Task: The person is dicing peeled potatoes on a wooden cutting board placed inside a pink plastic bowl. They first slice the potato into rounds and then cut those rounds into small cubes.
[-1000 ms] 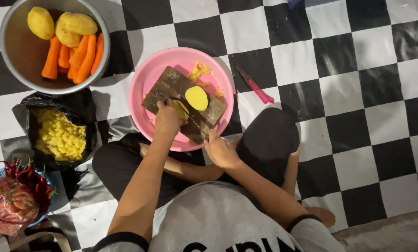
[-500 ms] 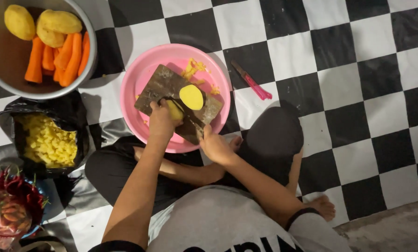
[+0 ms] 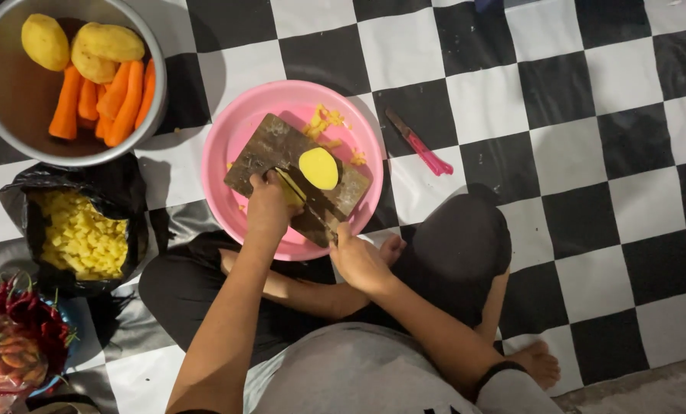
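Note:
I sit cross-legged on a checkered floor. A dark wooden cutting board (image 3: 270, 147) lies across a pink plastic basin (image 3: 239, 126). My left hand (image 3: 268, 201) presses a piece of peeled potato (image 3: 289, 186) onto the board. A knife (image 3: 318, 211) is gripped in my right hand (image 3: 356, 257), its blade lying across the board beside the left hand's fingers. A potato half (image 3: 318, 168) rests cut side up on the board, just beyond the blade. Small yellow potato bits (image 3: 326, 120) lie in the basin past the board.
A metal bowl (image 3: 6, 100) at top left holds whole peeled potatoes (image 3: 105, 46) and carrots (image 3: 113, 96). A black bag (image 3: 21, 207) of diced potato (image 3: 82, 238) sits left of my knee. Red chilies (image 3: 25, 314) lie lower left. A pink-handled knife (image 3: 420, 143) lies right of the basin.
The view has shifted a little. My hands stay on the board, the knife working at the potato piece under my left hand; the potato half has not moved.

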